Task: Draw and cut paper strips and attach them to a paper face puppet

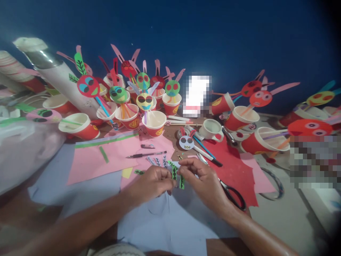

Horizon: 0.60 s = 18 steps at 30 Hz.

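My left hand (153, 181) and my right hand (204, 177) meet over a pale blue sheet (165, 220), both pinching small green paper strips with black markings (178, 176). The fingers of each hand are closed on the strips. Several more marked strips (157, 161) lie just beyond my fingers on pink paper (106, 156). Black-handled scissors (231, 193) lie under my right wrist on red paper (234, 167).
A black pen (146, 155) lies on the pink paper. Several red paper cups (154, 122) holding paper faces on straws crowd the back. A white cup (211, 128), markers (206, 149), a tape roll (271, 183) and a cardboard tube (61, 78) lie around.
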Each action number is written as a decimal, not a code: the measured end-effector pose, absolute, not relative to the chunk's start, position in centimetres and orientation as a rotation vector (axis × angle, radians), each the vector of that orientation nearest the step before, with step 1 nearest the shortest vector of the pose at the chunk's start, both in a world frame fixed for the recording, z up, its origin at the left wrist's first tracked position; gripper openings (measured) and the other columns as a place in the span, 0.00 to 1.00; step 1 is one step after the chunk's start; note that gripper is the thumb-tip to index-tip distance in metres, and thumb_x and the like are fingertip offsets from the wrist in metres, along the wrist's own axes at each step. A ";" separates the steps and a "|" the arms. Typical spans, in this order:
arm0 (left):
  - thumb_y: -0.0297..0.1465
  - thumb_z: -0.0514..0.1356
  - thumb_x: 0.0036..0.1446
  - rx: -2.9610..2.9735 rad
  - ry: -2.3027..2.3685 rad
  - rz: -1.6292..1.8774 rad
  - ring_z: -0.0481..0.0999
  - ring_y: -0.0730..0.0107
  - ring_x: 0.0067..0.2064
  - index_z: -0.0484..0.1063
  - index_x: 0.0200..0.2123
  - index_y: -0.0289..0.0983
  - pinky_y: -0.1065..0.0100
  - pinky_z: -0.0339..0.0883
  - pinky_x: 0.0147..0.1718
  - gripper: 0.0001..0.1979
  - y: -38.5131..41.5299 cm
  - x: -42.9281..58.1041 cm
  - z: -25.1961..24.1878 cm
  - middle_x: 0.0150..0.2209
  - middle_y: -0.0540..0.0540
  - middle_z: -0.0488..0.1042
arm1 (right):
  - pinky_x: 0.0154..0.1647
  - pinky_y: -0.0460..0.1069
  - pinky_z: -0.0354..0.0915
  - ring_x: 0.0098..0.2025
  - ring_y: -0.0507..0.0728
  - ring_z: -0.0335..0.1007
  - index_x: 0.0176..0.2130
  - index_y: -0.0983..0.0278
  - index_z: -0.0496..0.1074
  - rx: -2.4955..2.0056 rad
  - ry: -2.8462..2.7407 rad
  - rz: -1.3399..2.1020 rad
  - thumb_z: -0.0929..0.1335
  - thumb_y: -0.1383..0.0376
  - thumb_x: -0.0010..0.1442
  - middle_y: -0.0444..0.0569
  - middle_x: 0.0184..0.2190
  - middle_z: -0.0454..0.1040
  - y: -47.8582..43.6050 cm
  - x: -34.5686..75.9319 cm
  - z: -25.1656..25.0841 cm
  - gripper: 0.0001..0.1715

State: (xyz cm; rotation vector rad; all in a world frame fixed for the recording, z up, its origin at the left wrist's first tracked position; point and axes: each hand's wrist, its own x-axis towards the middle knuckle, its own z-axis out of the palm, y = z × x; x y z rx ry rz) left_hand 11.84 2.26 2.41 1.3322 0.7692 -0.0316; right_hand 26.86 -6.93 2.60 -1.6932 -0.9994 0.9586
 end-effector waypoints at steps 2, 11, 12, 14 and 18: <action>0.31 0.58 0.51 1.318 0.766 -0.030 0.52 0.83 0.15 0.65 0.20 0.34 0.74 0.43 0.15 0.11 2.2 11.9 2.5 0.15 0.55 0.62 | 0.30 0.46 0.62 0.30 0.53 0.68 0.39 0.63 0.72 -1.697 -0.982 0.930 0.66 0.62 0.57 0.45 0.28 0.73 -7.0 26.6 2.6 0.09; 0.34 0.59 0.51 1.333 0.776 -0.007 0.56 0.81 0.15 0.64 0.20 0.35 0.75 0.47 0.14 0.12 2.0 11.7 2.5 0.14 0.57 0.59 | 0.29 0.45 0.62 0.29 0.51 0.68 0.40 0.62 0.69 -1.677 -0.912 0.910 0.66 0.63 0.57 0.43 0.27 0.73 -7.2 26.3 2.5 0.09; 0.34 0.59 0.50 1.333 0.778 -0.006 0.56 0.81 0.15 0.64 0.20 0.35 0.75 0.47 0.14 0.11 2.0 11.7 2.4 0.14 0.57 0.58 | 0.29 0.45 0.62 0.29 0.51 0.67 0.40 0.62 0.69 -1.674 -0.904 0.918 0.66 0.63 0.57 0.43 0.28 0.73 -7.2 26.2 2.5 0.09; 0.33 0.59 0.50 1.334 0.782 -0.001 0.56 0.81 0.15 0.64 0.20 0.36 0.76 0.47 0.14 0.11 2.0 11.6 2.4 0.14 0.58 0.57 | 0.29 0.45 0.62 0.29 0.51 0.67 0.40 0.62 0.69 -1.654 -0.893 0.935 0.66 0.63 0.57 0.44 0.28 0.73 -7.1 26.2 2.5 0.09; 0.30 0.58 0.50 1.315 0.785 0.031 0.55 0.82 0.15 0.63 0.20 0.36 0.76 0.46 0.14 0.09 2.0 11.7 2.4 0.14 0.58 0.56 | 0.29 0.45 0.62 0.27 0.50 0.66 0.43 0.62 0.68 -1.534 -0.842 1.000 0.66 0.60 0.58 0.44 0.28 0.73 -6.9 26.3 2.5 0.12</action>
